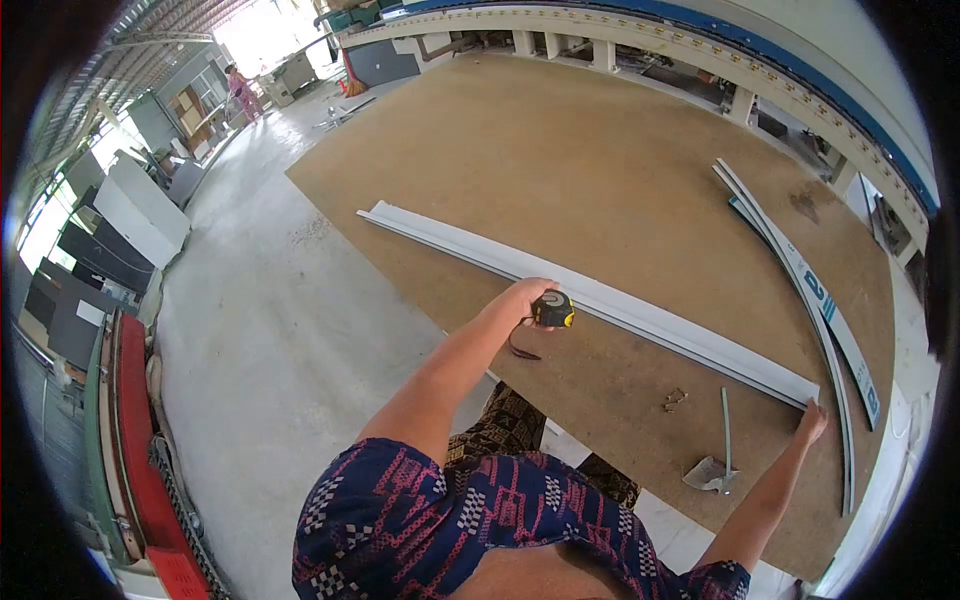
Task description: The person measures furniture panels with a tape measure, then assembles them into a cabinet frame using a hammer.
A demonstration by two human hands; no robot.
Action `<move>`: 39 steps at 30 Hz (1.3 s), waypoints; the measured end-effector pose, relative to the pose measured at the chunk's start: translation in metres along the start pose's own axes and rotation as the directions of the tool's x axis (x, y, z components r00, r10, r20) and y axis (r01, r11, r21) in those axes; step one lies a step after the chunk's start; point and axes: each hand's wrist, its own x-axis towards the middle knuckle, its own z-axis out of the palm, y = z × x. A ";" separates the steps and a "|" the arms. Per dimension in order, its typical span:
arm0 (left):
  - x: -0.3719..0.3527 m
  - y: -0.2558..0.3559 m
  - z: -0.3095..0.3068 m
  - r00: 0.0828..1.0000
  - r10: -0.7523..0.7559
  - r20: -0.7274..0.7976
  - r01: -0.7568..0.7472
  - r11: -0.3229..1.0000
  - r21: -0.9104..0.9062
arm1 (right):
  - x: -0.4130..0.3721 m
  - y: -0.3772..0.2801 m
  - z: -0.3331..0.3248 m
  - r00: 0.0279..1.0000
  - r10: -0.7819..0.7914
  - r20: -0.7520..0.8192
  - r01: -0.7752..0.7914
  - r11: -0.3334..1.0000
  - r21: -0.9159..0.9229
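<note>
Long white profile (650, 318) lying aslant across brown sheet (560, 150), far end toward upper left, near end at lower right, just short of right hand side of sheet. Straight along full visible length; no bend or dent apparent. Broad upper face smooth, pale, evenly lit; near long edge stepped, with thin grey and dark lines running lengthwise, suggestive of folded lips or grooves. Far end slightly flared in outline, with small raised corner. Material: cannot tell for certain. Left hand (534, 291) closed around tape measure (553, 309), at near long edge, roughly mid-length of profile. Tape measure compact, black with yellow patches and rounded greyish disc on upper side; brown strap (524, 351) dangling below in loose curve. Right hand (815, 424) at near end of profile, fingers curled in at end corner; cannot tell whether pinching edge or merely touching. Farther right, curved strips (800, 275) crossing one another, pale, marked with large blue lettering, well apart from tape measure. Between profile and body: small twisted scrap (675, 400), thin pale stick (725, 425), crumpled greyish piece (708, 473) beside lower end of stick.
</note>
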 end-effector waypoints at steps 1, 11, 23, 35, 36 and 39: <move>-0.001 0.000 0.000 1.000 -0.002 0.000 0.002 1.000 0.018 | -0.007 -0.008 -0.005 1.000 0.024 0.001 -0.024 1.000 -0.004; -0.002 0.000 0.002 0.998 0.038 -0.042 -0.037 0.999 0.017 | -0.007 -0.014 0.001 0.994 0.098 -0.037 -0.101 0.990 -0.094; -0.003 0.000 0.006 0.994 0.049 -0.095 -0.045 0.998 0.035 | -0.005 0.029 0.008 0.983 0.185 -0.014 -0.093 0.560 0.824; -0.016 -0.005 0.013 0.994 0.076 -0.078 -0.081 0.995 -0.062 | 0.003 0.048 0.022 0.996 0.058 0.069 -0.089 0.574 0.814; -0.014 -0.005 0.012 0.995 0.071 -0.065 -0.075 0.995 -0.062 | 0.002 0.048 0.022 0.996 0.072 0.057 -0.088 0.582 0.808; -0.006 -0.005 0.007 0.996 0.076 -0.053 -0.078 0.996 -0.037 | 0.002 0.047 0.022 0.995 0.093 0.040 -0.087 0.581 0.809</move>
